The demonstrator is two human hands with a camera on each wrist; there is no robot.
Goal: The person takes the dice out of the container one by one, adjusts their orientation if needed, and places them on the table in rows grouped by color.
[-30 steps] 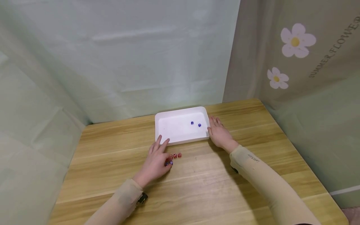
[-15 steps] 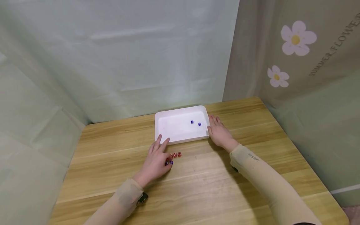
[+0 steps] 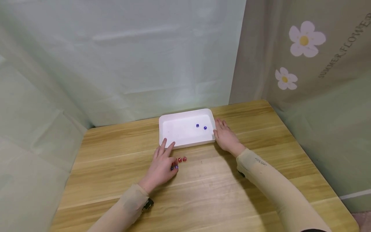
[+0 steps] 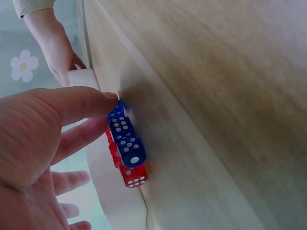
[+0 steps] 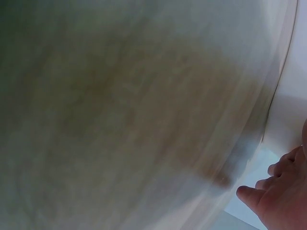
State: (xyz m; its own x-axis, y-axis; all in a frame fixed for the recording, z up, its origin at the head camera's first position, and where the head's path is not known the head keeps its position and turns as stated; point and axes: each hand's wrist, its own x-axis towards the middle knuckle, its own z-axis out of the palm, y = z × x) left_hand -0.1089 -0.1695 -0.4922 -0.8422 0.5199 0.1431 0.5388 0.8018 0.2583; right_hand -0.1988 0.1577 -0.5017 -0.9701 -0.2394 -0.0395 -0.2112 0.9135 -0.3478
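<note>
My left hand (image 3: 158, 167) is low over the table, thumb and index finger pinching a blue die (image 4: 116, 111) at the end of a short row. Two more blue dice (image 4: 130, 151) line up beside it in the left wrist view. Behind them runs a row of red dice (image 3: 184, 159), partly hidden by my fingers. The other fingers of that hand spread toward the near rim of a white tray (image 3: 188, 144). My right hand (image 3: 226, 137) lies with extended fingers along the tray's right end. Inside the tray are two blue dice (image 3: 205, 128), apart from each other.
The tray stands near the back edge of a wooden table (image 3: 220, 193). Pale curtains (image 3: 145, 64) hang close behind and to the left. A curtain with white flowers (image 3: 303, 40) hangs at the right.
Both hands, the tray and the dice keep nearly the same places. Only a slight shift of the head view shows.
</note>
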